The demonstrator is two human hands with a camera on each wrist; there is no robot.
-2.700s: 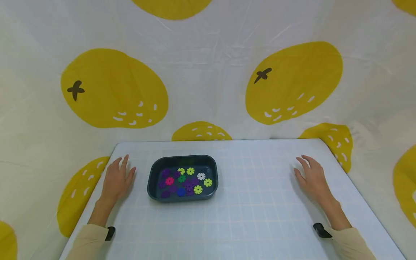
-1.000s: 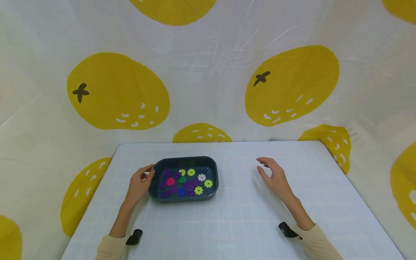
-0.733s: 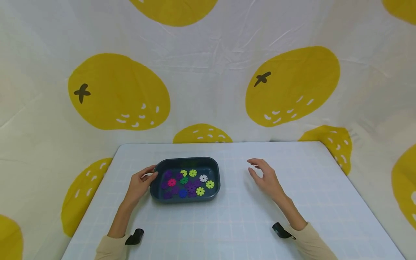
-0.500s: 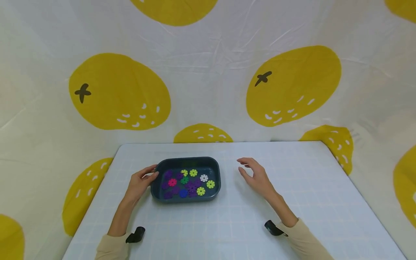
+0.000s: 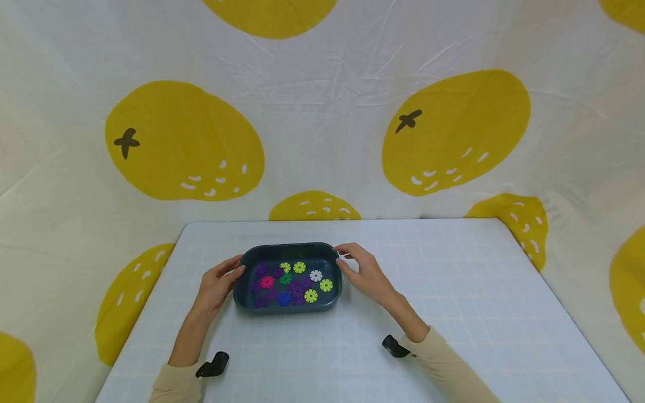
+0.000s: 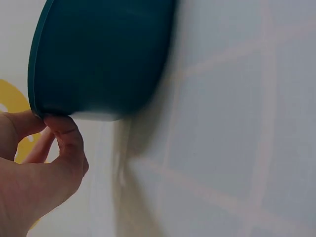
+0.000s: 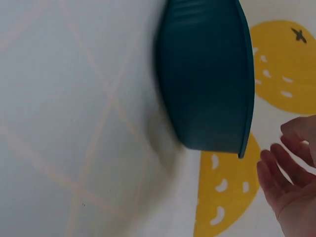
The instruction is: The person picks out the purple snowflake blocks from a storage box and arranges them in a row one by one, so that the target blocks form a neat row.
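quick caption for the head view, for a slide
Left hand grips one end of a dark teal tray of colorful notched snowflake discs, right hand beside the other end.

Clad in a long left sleeve and a matching right sleeve, both plain beige, ending short of the bare left hand and right hand; fitted at the sleeve ends with a left wrist camera and a right wrist camera, black, compact, rounded at the edges.
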